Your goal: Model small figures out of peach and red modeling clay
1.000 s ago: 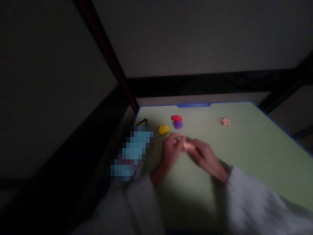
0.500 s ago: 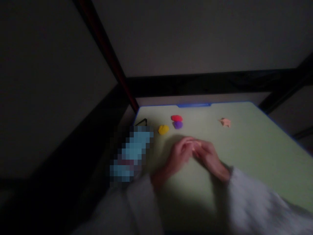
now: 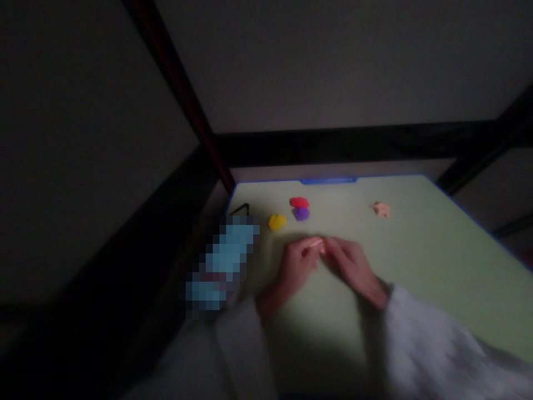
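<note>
Two bare hands meet over a large pale green mat with a blue rim, both reaching out of fuzzy white sleeves. No writing or brand can be read anywhere; the picture is dim and soft. A blurred blue patch lies just left of the left hand. The left hand and the right hand come together fingertip to fingertip, pinching a small pale orange piece of soft dough between them, low over the mat; whether it touches the mat cannot be told. Beyond the grip and slightly left sits a yellow lump, then a purple lump touching a red lump behind it. Well apart to the far right lies a small orange shaped bit.
</note>
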Demonstrator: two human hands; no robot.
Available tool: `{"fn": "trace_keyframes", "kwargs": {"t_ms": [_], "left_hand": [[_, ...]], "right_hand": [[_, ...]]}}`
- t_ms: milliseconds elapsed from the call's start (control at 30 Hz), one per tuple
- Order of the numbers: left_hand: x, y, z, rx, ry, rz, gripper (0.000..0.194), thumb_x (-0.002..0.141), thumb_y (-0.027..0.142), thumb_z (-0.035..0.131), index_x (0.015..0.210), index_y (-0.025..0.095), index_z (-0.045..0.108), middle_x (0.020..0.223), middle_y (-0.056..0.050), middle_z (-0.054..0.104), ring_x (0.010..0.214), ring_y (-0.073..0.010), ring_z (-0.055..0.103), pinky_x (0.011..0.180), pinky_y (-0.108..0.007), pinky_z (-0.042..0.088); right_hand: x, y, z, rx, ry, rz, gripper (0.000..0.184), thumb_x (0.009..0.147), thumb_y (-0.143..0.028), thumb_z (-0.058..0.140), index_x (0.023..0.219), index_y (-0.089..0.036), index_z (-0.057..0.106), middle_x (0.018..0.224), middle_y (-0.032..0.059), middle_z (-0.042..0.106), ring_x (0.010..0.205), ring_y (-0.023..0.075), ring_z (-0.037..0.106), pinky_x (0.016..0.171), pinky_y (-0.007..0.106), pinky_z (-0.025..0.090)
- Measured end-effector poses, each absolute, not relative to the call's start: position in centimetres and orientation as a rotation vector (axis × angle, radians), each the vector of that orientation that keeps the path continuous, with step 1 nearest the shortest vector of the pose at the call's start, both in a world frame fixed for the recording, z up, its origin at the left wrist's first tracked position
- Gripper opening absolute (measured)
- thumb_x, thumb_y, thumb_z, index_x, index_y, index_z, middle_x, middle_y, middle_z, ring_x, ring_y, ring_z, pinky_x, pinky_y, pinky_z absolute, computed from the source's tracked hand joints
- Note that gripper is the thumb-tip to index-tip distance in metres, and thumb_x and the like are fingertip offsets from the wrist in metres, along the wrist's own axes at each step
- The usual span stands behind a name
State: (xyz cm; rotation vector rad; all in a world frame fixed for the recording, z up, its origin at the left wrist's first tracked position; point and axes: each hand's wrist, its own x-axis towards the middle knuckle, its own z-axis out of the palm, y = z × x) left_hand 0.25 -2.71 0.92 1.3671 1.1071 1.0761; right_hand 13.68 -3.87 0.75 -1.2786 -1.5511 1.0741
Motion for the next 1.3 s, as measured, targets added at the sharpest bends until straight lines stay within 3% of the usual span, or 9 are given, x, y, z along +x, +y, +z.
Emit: {"fn": "trace_keyframes", "kwargs": {"t_ms": [233, 433, 833, 967, 1033, 1167, 1300], "left_hand": [[0.7, -2.7, 0.1, 1.330, 1.071, 1.096, 0.012, 0.077, 0.021, 0.048, 0.070, 0.014, 0.055, 0.056, 0.002, 0.052, 0.054, -0.0084, 0.047, 0.053, -0.020, 0.039], [1.8, -3.3, 0.3, 1.175, 1.057, 1.176, 0.006, 0.077, 0.022, 0.050, 0.077, 0.016, 0.051, 0.057, 0.003, 0.051, 0.048, -0.0067, 0.044, 0.048, -0.019, 0.036], [2.4, -3.4, 0.2, 1.045, 1.072, 1.322, 0.006, 0.074, 0.020, 0.054, 0.077, 0.015, 0.052, 0.055, 0.004, 0.051, 0.046, -0.0060, 0.043, 0.045, -0.018, 0.034], [1.7, -2.3, -0.5, 1.033, 1.131, 1.441, 0.006, 0.077, 0.021, 0.051, 0.075, 0.015, 0.051, 0.057, 0.004, 0.051, 0.046, -0.0057, 0.042, 0.045, -0.018, 0.035], [1.5, -1.6, -0.8, 1.069, 1.160, 1.451, 0.006, 0.078, 0.022, 0.051, 0.076, 0.015, 0.052, 0.061, 0.003, 0.053, 0.047, -0.0063, 0.044, 0.047, -0.019, 0.036], [1.6, -0.4, -1.4, 1.365, 1.203, 1.376, 0.011, 0.076, 0.017, 0.053, 0.085, 0.016, 0.060, 0.081, -0.004, 0.062, 0.074, -0.0130, 0.057, 0.071, -0.025, 0.046], [1.8, 0.2, -2.2, 1.724, 1.209, 1.248, 0.029, 0.078, 0.012, 0.047, 0.099, 0.018, 0.065, 0.101, -0.011, 0.063, 0.099, -0.0220, 0.055, 0.094, -0.039, 0.039]], "right_hand": [[13.5, -3.5, 0.7, -1.331, -1.632, 0.946, 0.045, 0.087, -0.052, 0.038, 0.060, -0.018, 0.048, 0.050, -0.0031, 0.047, 0.047, 0.0104, 0.041, 0.048, 0.023, 0.031], [12.5, -3.9, 1.1, -1.303, -1.608, 0.857, 0.047, 0.091, -0.048, 0.031, 0.057, -0.020, 0.047, 0.050, -0.0002, 0.054, 0.049, 0.0125, 0.048, 0.053, 0.024, 0.036], [12.9, -2.8, 0.1, -1.352, -1.422, 0.705, 0.044, 0.081, -0.054, 0.045, 0.052, -0.022, 0.042, 0.045, -0.0033, 0.041, 0.044, 0.0112, 0.034, 0.047, 0.027, 0.023], [13.9, -2.1, 0.2, -1.364, -1.240, 0.755, 0.046, 0.084, -0.055, 0.040, 0.052, -0.024, 0.031, 0.044, -0.0062, 0.031, 0.041, 0.0093, 0.028, 0.042, 0.025, 0.021], [14.2, -1.7, 0.4, -1.336, -1.194, 0.845, 0.047, 0.085, -0.057, 0.037, 0.053, -0.023, 0.033, 0.043, -0.0059, 0.034, 0.038, 0.0089, 0.030, 0.039, 0.024, 0.023], [14.1, -1.2, 0.4, -1.233, -1.191, 1.013, 0.050, 0.085, -0.061, 0.032, 0.055, -0.021, 0.042, 0.044, -0.0024, 0.044, 0.039, 0.0100, 0.039, 0.039, 0.023, 0.033], [14.1, -1.2, 0.2, -1.200, -1.194, 1.002, 0.041, 0.082, -0.054, 0.045, 0.059, -0.020, 0.050, 0.051, -0.0008, 0.051, 0.045, 0.0112, 0.044, 0.043, 0.023, 0.037]]}}
